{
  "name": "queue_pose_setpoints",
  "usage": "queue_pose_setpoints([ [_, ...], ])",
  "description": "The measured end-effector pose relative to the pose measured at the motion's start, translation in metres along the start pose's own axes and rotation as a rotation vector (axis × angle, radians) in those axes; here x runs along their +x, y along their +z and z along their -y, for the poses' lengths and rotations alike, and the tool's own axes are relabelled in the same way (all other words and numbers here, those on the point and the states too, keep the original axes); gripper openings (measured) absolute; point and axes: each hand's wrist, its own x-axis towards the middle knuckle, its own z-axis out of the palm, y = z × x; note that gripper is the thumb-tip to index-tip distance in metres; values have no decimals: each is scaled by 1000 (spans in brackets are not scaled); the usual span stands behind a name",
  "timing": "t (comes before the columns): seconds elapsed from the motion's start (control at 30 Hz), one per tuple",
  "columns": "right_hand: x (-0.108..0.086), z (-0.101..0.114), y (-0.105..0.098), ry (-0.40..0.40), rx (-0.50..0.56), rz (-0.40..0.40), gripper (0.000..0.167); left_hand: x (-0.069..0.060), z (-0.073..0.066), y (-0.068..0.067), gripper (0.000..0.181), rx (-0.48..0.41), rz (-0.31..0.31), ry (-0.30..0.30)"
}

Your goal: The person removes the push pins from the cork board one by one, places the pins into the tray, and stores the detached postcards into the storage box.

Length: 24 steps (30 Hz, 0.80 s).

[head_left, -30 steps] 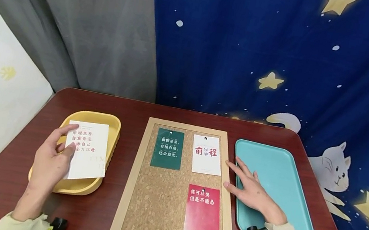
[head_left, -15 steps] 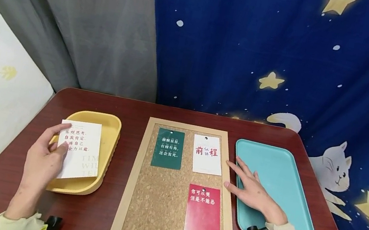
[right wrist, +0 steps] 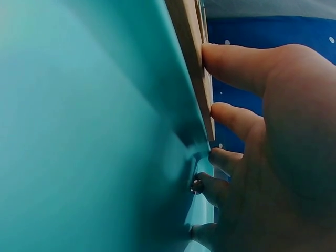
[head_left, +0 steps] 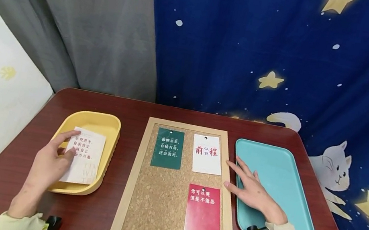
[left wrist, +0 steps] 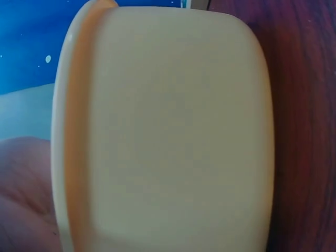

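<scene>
A white card [head_left: 86,157] printed with red writing is at the yellow tray [head_left: 112,135], within its rim in the head view. My left hand [head_left: 53,162] holds the card at its left edge, thumb and index finger over its face; the other fingers are mostly hidden. The left wrist view shows mainly the tray's outer side and part of the hand [left wrist: 26,184]. With fingers spread, my right hand [head_left: 254,189] touches the wooden frame of the cork board [head_left: 154,207] with its fingertips, over the edge of the teal tray [head_left: 280,176].
Pinned to the cork board are a green card [head_left: 168,149], a white card with red characters [head_left: 208,155] and a red card [head_left: 204,218]. A small shiny round thing [right wrist: 197,186] shows by the right fingers. Curtains [head_left: 216,55] hang behind the dark red table [head_left: 126,154].
My left hand first moved left with the white card, then back right and down, so the card now sits lower in the yellow tray. My right hand has stayed still.
</scene>
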Motion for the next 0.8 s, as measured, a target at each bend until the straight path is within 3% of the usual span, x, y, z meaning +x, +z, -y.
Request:
queue_pose_setpoints([
  [0.47,0,0,-1,3,-1,2,72,5,8,1,51,60,55,52],
  [0.8,0,0,-1,-6,0,-1,71,6,10,8,49,93,57,156],
])
